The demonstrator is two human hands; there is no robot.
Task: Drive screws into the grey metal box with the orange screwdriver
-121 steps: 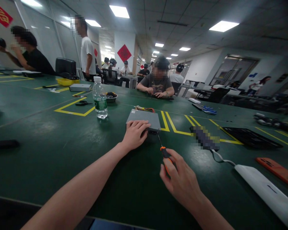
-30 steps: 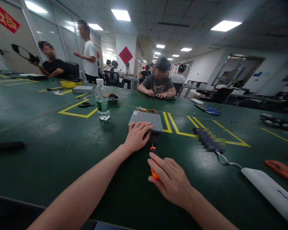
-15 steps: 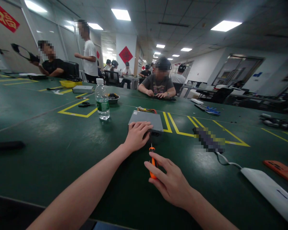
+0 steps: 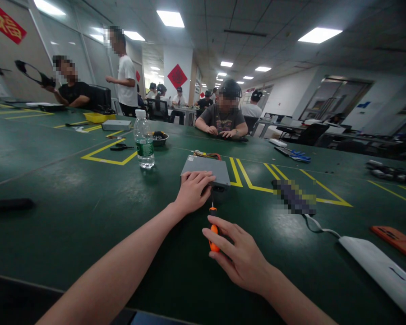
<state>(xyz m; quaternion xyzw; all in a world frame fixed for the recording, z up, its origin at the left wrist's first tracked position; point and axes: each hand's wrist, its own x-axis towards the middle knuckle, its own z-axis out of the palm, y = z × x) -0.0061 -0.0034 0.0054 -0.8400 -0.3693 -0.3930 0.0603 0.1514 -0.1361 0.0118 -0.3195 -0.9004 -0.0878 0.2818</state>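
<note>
A grey metal computer power supply unit [image 4: 206, 168] lies flat on the green table, its coloured cables at the far side and a dark socket in the side facing me. My left hand [image 4: 195, 192] grips its near left part, fingers across the top and thumb down by the near side. Just in front of it, my right hand [image 4: 235, 253] holds an orange and black screwdriver [image 4: 214, 239] between thumb and fingers. The thin shaft points away from me at the unit's near side; whether the tip touches is too small to tell.
A water bottle [image 4: 144, 146] stands left of the unit, with a metal bowl [image 4: 160, 138] behind it. Rightward lie a white device [image 4: 375, 266] on a cable and an orange phone [image 4: 397, 241]. A person [image 4: 223, 118] sits across the green table [image 4: 98, 239].
The screwdriver has shifted slightly left and its handle looks turned in my right fingers. My left hand and the power supply unit have stayed in place.
</note>
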